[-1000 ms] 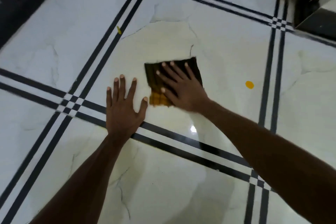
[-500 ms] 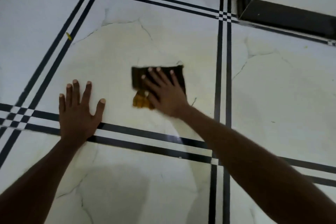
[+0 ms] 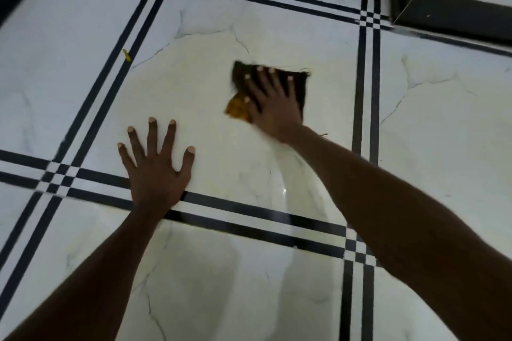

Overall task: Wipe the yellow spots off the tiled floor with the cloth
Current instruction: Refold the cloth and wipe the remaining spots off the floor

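While the left hand lies flat, fingers spread, beside the cloth, the right hand presses open-fingered on it; a yellow spot sits well left.

Seeing no readable text, labels, brands, numbers or signs anywhere across this floor, cloth or either hand.

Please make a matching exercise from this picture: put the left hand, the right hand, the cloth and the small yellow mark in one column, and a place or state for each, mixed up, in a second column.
Things:
1. left hand
2. right hand
3. cloth
4. yellow mark

Places or states:
A. dark, with a yellow-stained corner
B. on a black tile line, far left
C. flat on bare tile, fingers spread
D. pressing down on the cloth

Pairs: 1-C, 2-D, 3-A, 4-B
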The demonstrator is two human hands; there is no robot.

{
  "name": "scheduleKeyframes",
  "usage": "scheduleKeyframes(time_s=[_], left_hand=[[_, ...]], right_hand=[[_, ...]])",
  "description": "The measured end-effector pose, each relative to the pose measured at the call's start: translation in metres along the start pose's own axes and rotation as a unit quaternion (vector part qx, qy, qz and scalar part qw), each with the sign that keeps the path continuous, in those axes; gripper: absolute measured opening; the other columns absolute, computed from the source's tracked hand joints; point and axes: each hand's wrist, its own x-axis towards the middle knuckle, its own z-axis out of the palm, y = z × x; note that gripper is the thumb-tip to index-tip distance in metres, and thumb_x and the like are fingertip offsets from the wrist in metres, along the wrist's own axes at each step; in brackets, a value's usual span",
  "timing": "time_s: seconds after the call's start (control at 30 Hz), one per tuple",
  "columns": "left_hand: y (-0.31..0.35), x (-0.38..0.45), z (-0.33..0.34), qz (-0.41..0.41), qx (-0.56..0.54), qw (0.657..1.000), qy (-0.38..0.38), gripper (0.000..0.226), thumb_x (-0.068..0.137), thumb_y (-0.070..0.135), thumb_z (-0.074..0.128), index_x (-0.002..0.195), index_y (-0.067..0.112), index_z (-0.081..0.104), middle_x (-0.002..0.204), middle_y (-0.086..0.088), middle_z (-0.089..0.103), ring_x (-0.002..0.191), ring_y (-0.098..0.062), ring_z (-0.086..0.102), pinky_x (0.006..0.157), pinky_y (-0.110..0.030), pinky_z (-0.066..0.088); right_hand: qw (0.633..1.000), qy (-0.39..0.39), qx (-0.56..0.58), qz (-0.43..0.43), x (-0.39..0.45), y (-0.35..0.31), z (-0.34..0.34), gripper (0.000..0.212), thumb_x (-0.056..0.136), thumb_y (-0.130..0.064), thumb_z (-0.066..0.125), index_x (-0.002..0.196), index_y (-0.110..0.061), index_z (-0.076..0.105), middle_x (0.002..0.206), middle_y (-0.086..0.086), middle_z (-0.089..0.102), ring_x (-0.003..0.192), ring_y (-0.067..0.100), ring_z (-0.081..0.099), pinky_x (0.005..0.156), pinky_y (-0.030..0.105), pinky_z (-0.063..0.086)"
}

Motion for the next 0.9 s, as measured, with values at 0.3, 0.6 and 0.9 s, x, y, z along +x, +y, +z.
scheduleKeyframes(time_s=[0.3, 0.6, 0.9], left_hand=[[0.000, -0.001, 0.005, 0.001, 0.008, 1.000, 0.008, 0.075, 0.102, 0.068, 0.028, 0.167, 0.034, 0.013, 0.177, -0.005, 0.006, 0.162, -0.042, -0.001, 0.128, -0.066, 0.006], [-0.003, 0.001, 0.008, 0.007, 0.007, 1.000, 0.018, 0.064, 0.106, 0.054, 0.021, 0.167, 0.034, 0.016, 0.177, -0.004, 0.010, 0.162, -0.042, 0.002, 0.128, -0.065, 0.005], [-0.003, 0.000, 0.005, 0.005, -0.005, 1.000, 0.008, 0.061, 0.107, 0.046, 0.021, 0.167, 0.033, 0.016, 0.177, -0.005, 0.012, 0.162, -0.042, 0.003, 0.129, -0.065, 0.005]], right_hand=[[0.983, -0.011, -0.045, -0.179, -0.067, 0.061, -0.002, 0.061, 0.108, -0.054, 0.032, 0.165, -0.033, 0.026, 0.175, 0.000, 0.020, 0.163, 0.025, 0.014, 0.129, 0.061, 0.012], [0.993, -0.003, -0.012, -0.114, -0.013, -0.082, 0.025, 0.068, 0.104, -0.055, 0.013, 0.166, -0.029, 0.023, 0.175, 0.006, 0.015, 0.163, 0.031, 0.009, 0.127, 0.064, 0.008], [0.955, -0.037, -0.058, -0.288, -0.082, 0.028, 0.010, 0.060, 0.109, -0.054, 0.030, 0.165, -0.034, 0.022, 0.176, -0.004, 0.014, 0.164, 0.021, 0.008, 0.131, 0.057, 0.008]])
